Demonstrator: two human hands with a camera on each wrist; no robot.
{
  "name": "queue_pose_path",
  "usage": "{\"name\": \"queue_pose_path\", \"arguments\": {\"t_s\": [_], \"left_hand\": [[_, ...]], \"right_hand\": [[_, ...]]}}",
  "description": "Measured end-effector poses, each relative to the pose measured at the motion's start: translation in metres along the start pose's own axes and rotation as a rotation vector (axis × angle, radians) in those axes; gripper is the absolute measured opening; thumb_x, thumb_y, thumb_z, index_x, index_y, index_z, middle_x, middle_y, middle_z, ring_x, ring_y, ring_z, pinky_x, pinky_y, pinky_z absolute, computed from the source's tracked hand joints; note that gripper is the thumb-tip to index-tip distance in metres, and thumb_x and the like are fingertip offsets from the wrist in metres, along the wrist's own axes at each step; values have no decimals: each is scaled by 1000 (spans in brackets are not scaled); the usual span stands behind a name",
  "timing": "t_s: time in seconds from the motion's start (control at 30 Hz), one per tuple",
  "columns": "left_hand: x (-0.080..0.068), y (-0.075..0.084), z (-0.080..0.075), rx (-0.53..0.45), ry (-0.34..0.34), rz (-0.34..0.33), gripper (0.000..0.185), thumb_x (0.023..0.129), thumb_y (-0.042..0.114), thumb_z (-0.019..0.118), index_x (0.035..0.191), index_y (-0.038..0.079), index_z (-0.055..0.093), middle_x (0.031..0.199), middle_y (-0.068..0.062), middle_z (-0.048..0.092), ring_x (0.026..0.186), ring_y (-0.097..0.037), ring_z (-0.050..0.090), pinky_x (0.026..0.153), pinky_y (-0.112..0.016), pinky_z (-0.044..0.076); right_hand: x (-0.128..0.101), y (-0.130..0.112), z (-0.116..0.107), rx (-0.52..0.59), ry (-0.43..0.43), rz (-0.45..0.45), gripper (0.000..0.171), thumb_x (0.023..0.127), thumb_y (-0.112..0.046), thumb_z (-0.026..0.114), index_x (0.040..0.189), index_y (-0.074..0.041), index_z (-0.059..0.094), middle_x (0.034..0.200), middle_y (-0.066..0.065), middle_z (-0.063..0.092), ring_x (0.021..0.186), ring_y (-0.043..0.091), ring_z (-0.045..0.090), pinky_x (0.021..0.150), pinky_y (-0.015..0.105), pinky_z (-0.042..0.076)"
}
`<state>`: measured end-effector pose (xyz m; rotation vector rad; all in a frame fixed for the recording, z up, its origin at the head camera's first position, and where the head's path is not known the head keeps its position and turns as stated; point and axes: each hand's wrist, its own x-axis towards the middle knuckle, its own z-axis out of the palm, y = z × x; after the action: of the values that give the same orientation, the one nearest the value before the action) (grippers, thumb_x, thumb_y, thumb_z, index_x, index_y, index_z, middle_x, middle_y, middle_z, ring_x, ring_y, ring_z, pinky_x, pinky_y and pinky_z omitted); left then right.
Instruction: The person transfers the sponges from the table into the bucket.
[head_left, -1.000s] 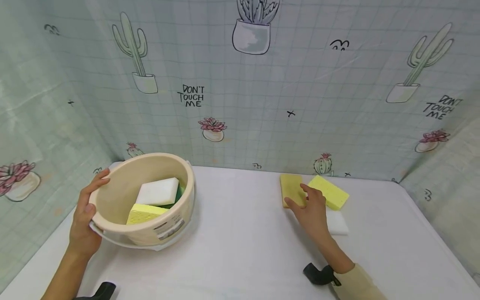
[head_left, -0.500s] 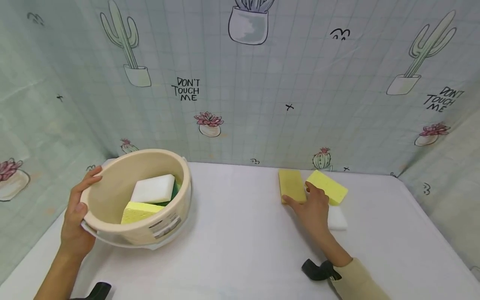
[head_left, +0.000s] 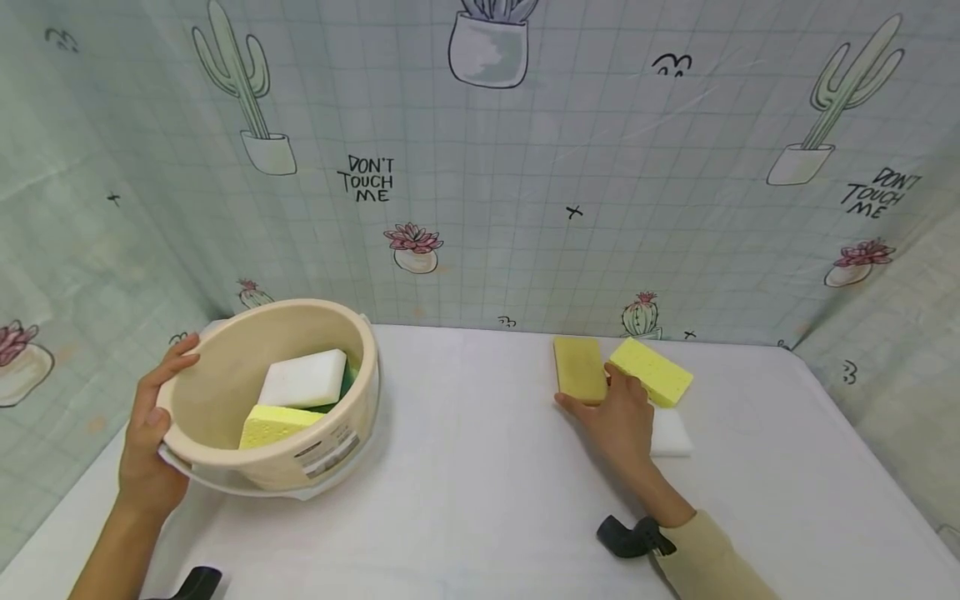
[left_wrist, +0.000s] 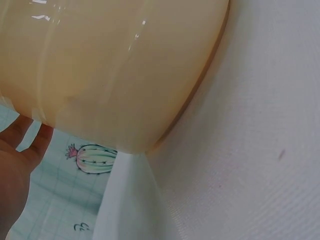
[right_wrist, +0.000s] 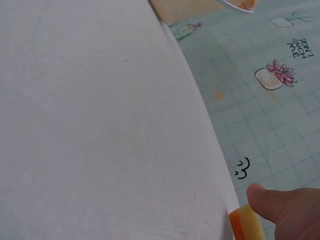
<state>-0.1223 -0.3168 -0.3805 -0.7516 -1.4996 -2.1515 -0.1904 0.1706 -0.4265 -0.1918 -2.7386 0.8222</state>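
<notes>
Nearest, the left hand (head_left: 150, 454) curls its grip over the rim of the tilted beige basin (head_left: 225, 392), which rests on the white counter (head_left: 480, 467) with sponges inside. Farther right, the right hand (head_left: 617, 419) pinches the near end of the darker yellow sponge (head_left: 578, 367); just beside lie a lighter yellow sponge (head_left: 652, 371) and a white sponge (head_left: 671, 433).

Glossy plastic tub (head_left: 225, 392), porous sponges (head_left: 579, 369)

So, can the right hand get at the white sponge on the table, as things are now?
Probably yes. The white sponge lies flat on the table, just beside the right hand, which rests on the darker yellow sponge. Only the brighter yellow sponge seems to overlap its far edge.
</notes>
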Motion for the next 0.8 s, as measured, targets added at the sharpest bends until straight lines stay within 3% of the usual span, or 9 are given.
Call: {"name": "queue_pose_path", "arguments": {"t_s": [0.33, 0.6, 0.8], "left_hand": [[0, -1, 1, -12, -3, 8, 49, 92, 12, 38, 138, -7, 37, 154, -15, 10, 140, -26, 8, 109, -28, 17], [2, 0, 1, -2, -11, 12, 49, 93, 12, 37, 138, -7, 36, 153, -15, 10, 140, -27, 8, 109, -28, 17], [0, 2, 1, -1, -9, 5, 49, 93, 11, 36, 138, -7, 36, 154, -14, 10, 140, -26, 6, 109, -26, 18]], "right_hand": [[3, -3, 1, -27, -16, 44, 96, 71, -56, 76, 136, 5, 40, 124, 27, 48, 109, 41, 47, 89, 58, 37], [3, -3, -1, -16, -26, 27, 83, 73, -47, 78, 128, 6, 46, 113, 24, 54, 103, 39, 49, 85, 56, 36], [2, -2, -5, 47, -77, 26, 80, 75, -37, 79, 130, 8, 44, 121, 27, 52, 108, 40, 46, 88, 57, 33]]}}
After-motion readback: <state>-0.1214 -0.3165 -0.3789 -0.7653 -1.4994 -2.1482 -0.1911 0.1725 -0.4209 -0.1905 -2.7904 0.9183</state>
